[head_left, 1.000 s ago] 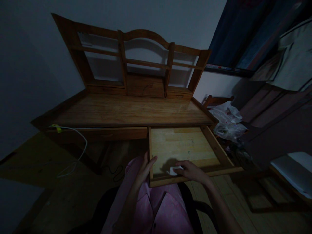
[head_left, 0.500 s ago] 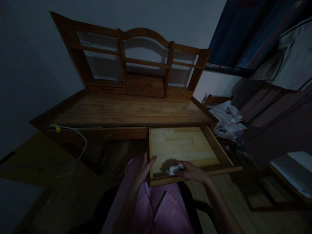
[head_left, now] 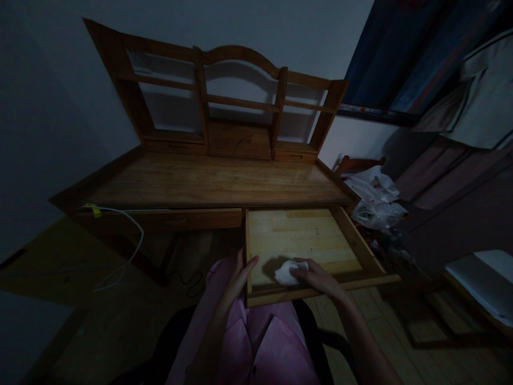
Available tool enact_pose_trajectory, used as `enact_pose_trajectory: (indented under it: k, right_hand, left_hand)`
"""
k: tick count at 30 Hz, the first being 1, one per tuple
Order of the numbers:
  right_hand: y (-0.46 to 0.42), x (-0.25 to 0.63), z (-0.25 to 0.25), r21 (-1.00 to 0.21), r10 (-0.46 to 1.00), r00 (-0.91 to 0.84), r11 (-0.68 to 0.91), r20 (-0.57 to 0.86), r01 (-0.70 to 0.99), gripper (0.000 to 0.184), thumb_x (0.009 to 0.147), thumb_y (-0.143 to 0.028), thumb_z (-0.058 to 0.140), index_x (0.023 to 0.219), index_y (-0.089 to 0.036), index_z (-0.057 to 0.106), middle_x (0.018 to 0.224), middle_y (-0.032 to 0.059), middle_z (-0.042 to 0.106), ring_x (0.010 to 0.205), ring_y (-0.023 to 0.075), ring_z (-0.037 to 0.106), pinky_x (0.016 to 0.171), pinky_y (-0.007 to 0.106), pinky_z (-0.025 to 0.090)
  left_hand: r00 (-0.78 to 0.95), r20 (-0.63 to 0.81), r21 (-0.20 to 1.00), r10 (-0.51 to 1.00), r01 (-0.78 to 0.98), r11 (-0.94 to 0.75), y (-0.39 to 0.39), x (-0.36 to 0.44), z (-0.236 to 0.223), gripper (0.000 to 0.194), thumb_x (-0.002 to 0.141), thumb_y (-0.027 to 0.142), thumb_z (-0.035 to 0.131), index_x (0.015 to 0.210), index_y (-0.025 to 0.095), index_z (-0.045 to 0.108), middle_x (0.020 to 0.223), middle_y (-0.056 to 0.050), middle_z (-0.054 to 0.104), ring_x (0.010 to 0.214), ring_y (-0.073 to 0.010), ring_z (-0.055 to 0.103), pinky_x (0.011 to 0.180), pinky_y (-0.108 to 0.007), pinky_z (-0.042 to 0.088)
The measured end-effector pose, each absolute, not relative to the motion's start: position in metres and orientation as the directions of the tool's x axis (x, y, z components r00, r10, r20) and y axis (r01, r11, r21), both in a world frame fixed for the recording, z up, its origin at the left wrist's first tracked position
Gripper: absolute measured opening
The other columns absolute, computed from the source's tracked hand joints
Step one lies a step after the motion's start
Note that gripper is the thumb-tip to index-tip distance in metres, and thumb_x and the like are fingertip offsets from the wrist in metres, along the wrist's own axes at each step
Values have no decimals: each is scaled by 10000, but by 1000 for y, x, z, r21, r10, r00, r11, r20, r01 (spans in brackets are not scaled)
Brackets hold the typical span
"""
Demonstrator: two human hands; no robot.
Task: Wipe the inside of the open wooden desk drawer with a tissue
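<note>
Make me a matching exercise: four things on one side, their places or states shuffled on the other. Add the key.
Column one
1. left hand
2. right hand
3. white cable
4. plastic bags

Column two
A. hangs down at the left front of the desk
B. at the left side wall of the open drawer
C. piled beyond the desk's right end
D. holds a crumpled white wad

Right pairs: 1-B, 2-D, 3-A, 4-C
</note>
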State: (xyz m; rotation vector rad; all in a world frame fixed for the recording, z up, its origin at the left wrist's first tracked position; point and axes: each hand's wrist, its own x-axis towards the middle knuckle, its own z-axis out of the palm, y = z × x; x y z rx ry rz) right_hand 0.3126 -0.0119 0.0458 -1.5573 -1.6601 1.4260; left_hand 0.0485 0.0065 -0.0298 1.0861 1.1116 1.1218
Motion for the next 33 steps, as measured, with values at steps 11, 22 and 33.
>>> enact_pose_trajectory:
  k: [11,22,33]
  right_hand:
    - [-7,322,29,-919,950,-155,-208,-271,334,471,842,-509,634,1061,-94,666,977,92,689,836,190,596,763,292,457]
    - [-12,315,50,-893,929,-257,-137,-266,428,390,798,-436,638,988,-95,650,883,62,644,779,173,536,715,276,418]
    - [-16,314,49,-857,874,-397,-42,-281,513,205,794,-314,549,791,-130,639,771,17,598,713,146,480,679,258,359]
  left_hand:
    - [90,-112,988,990,-97,121,7,47,-29,707,904,481,646,1489,191,375,1580,-136,439,1454,-233,452,1169,-318,395]
    - [96,-147,977,985,-144,159,8,49,-31,737,882,501,664,1487,201,369,1581,-133,440,1443,-242,467,1152,-323,422]
    - [95,-180,975,979,-117,190,7,50,-27,817,899,488,650,1559,168,292,1571,-135,459,1444,-255,470,1123,-319,450]
